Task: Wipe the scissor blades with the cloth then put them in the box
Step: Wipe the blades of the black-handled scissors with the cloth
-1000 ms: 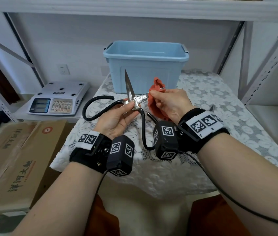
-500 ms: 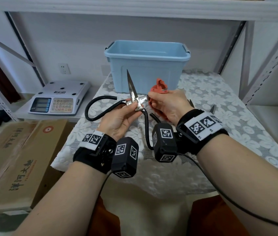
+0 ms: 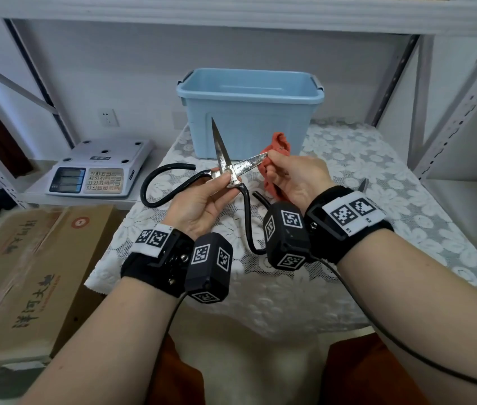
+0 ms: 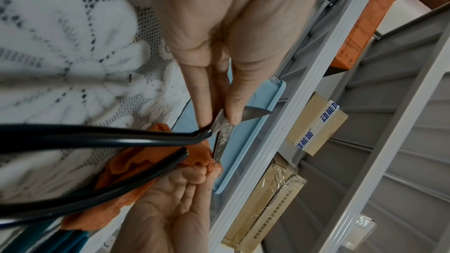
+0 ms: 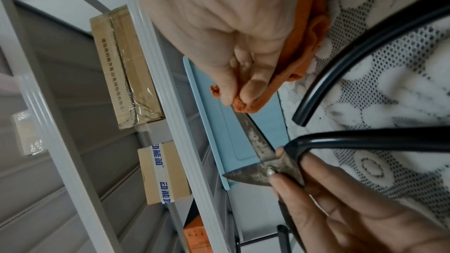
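Note:
Large old scissors (image 3: 232, 171) with spotted steel blades and black loop handles are held open above the table. My left hand (image 3: 202, 200) pinches them at the pivot (image 5: 270, 170), thumb on top. One blade points up; the other points right into the orange cloth (image 3: 278, 147). My right hand (image 3: 295, 176) pinches the cloth (image 5: 246, 107) around the outer end of that blade (image 5: 255, 138). The scissors (image 4: 219, 126) and cloth (image 4: 136, 163) also show in the left wrist view. The open light blue box (image 3: 249, 112) stands behind the hands.
A lace cloth covers the table (image 3: 377, 214). A second pair of scissors (image 3: 363, 185) peeks out behind my right wrist. A white scale (image 3: 99, 171) sits on a low shelf at left, a cardboard carton (image 3: 26, 273) below it. Shelf posts (image 3: 465, 112) stand at right.
My right hand has slid the cloth outward along the right blade toward its tip, baring more of the spotted steel. The left hand keeps its pinch at the pivot.

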